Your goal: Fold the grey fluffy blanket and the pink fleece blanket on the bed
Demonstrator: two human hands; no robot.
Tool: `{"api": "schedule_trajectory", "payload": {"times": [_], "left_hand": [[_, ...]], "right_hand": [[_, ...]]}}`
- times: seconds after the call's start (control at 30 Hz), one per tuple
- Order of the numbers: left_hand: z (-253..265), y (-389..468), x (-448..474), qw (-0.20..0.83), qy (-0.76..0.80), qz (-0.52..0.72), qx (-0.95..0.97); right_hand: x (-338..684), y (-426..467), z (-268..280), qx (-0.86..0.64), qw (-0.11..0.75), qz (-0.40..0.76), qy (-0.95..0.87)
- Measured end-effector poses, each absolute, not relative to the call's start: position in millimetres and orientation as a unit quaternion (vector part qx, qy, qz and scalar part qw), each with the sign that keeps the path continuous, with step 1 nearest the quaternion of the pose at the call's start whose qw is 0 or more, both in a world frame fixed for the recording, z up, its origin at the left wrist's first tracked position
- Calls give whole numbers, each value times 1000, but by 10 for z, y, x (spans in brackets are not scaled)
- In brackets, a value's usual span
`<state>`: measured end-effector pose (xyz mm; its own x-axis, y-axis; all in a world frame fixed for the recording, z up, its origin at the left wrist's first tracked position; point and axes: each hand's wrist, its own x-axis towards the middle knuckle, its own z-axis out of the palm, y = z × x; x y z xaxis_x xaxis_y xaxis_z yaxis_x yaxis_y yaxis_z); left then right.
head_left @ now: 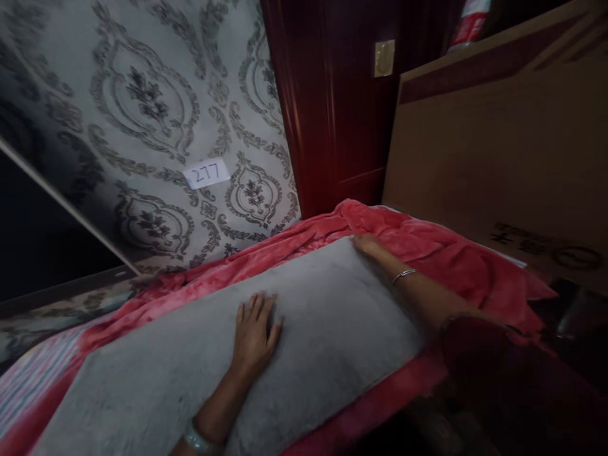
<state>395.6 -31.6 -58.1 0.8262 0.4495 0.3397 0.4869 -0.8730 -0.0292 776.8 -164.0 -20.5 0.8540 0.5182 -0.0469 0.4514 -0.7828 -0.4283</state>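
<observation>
A long grey piece of fabric, soft-looking and spread almost smooth, lies across a pink-red plush blanket. My left hand rests palm down near the middle of the grey fabric, fingers spread, holding nothing. At the far right corner of the grey fabric is my right hand, its fingers closed at the corner edge. The fingertips there are small and partly hidden. The red blanket shows in folds behind the grey fabric and along its near right edge.
A large cardboard box stands at the right, a red-and-white container behind its top edge. Behind are a dark red door and a patterned wall with a paper marked 277. Striped cloth shows at the left.
</observation>
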Motion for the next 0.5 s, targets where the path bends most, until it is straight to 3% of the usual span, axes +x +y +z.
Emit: {"api": "schedule_trajectory", "payload": {"times": [0.2,0.5], "left_hand": [[-536,-266,3941,62,-366,-73,-926],[-510,-283,3978,65,-374,-21,-925]], "right_hand": [[7738,-1523,-473,-951,226,51,-203],[7666,-1560,-532,-948,250,22,-194]]}}
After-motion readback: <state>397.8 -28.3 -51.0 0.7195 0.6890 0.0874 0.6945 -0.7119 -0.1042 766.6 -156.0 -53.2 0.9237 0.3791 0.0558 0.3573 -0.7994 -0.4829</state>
